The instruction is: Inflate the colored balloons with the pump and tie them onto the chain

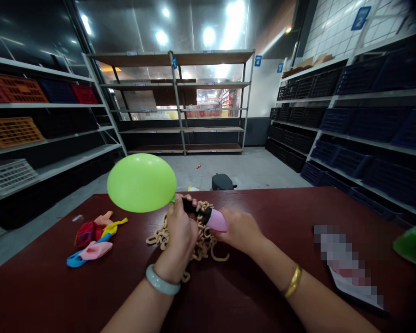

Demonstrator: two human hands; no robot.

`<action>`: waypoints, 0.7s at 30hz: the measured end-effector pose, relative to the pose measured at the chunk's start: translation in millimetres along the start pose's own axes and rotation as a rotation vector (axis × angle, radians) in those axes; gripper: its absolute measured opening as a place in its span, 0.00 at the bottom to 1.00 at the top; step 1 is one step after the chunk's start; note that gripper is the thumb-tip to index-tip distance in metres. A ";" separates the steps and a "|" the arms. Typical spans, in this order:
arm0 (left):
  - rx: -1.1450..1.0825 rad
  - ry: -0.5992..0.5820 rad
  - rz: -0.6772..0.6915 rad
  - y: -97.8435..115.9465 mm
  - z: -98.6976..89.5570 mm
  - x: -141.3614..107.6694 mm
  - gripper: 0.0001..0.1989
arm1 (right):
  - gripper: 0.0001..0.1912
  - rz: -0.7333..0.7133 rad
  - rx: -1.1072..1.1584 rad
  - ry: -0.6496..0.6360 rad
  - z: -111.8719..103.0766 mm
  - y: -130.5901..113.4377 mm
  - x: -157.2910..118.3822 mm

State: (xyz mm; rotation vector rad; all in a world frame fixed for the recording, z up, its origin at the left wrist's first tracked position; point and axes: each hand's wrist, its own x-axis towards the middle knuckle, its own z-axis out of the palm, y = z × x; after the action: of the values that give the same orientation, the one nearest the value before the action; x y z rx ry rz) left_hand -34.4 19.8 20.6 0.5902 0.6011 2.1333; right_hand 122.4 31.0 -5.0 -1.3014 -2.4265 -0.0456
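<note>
Balloon (142,182): green, inflated, its neck at the black end of the pump (216,220), above the table (291,212).
Left hand (182,225): curled round that end.
Right hand (241,230): closed on the pink end.
Links (201,243): beige, heaped beneath the hands.
Sign (361,18): blue, reads "2" (the shelf tags (132,53) are too small to read).

left hand (183,226), right hand (241,230): gripping pink-and-black pump (217,220) | green balloon (142,183): inflated, at pump's black end

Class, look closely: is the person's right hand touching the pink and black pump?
Touching: the head view shows the right hand closed around the pink end of the pump.
</note>
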 end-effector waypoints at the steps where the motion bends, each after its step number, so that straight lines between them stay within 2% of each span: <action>1: -0.005 0.006 0.016 5.4 -4.0 7.3 0.12 | 0.22 -0.008 -0.003 -0.008 0.1 2.3 0.3; 6: -0.025 0.102 0.095 41.7 -23.1 44.7 0.10 | 0.22 -0.045 -0.031 -0.011 -1.7 15.2 2.6; 10: -0.026 0.120 0.163 54.7 -26.9 52.2 0.12 | 0.24 -0.033 -0.065 0.001 -4.5 20.5 3.5; 15: -0.025 0.080 0.217 39.2 -18.9 38.0 0.10 | 0.25 0.009 -0.148 0.018 -14.7 22.7 -1.6; 21: -0.007 0.047 0.074 -3.4 -3.7 10.3 0.07 | 0.26 -0.007 -0.141 0.008 -15.0 19.8 -2.6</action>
State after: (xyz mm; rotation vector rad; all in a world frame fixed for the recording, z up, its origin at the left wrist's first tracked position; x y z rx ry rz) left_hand -40.3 29.3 17.8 0.5678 0.6064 2.2227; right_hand 144.4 37.1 5.0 -1.3486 -2.4592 -0.2270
